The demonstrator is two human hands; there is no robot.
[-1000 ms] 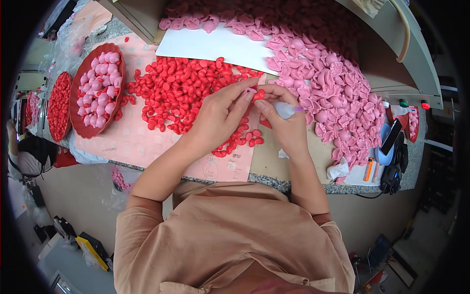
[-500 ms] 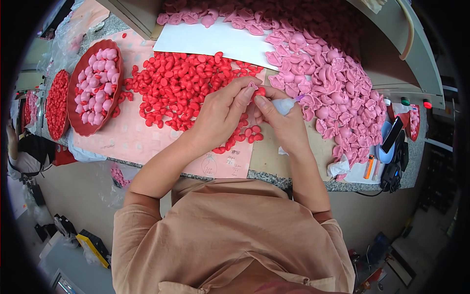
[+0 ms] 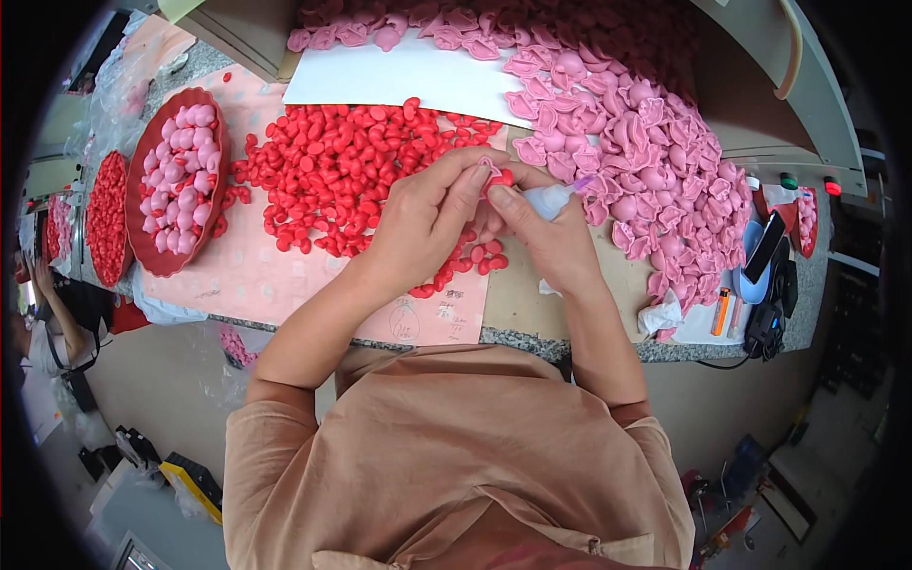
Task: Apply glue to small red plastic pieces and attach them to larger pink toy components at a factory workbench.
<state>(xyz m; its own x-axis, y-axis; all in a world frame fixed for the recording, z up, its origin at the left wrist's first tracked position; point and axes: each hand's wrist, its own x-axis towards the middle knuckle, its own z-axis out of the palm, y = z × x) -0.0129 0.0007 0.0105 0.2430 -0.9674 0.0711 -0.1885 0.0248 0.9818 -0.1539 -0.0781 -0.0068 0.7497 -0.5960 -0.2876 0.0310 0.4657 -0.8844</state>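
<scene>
1. My left hand pinches a small pink piece at its fingertips, over the table.
2. My right hand pinches a glossy red bean-shaped piece just beside it, and also holds a translucent squeeze bottle.
3. Beyond my left hand spreads a red bean-shaped heap.
4. Pink ruffled shells pile to the right.
5. A scalloped red bowl stands far left.

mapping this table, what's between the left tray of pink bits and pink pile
Head view: a heap of red pieces, then the left hand and right hand.
</scene>
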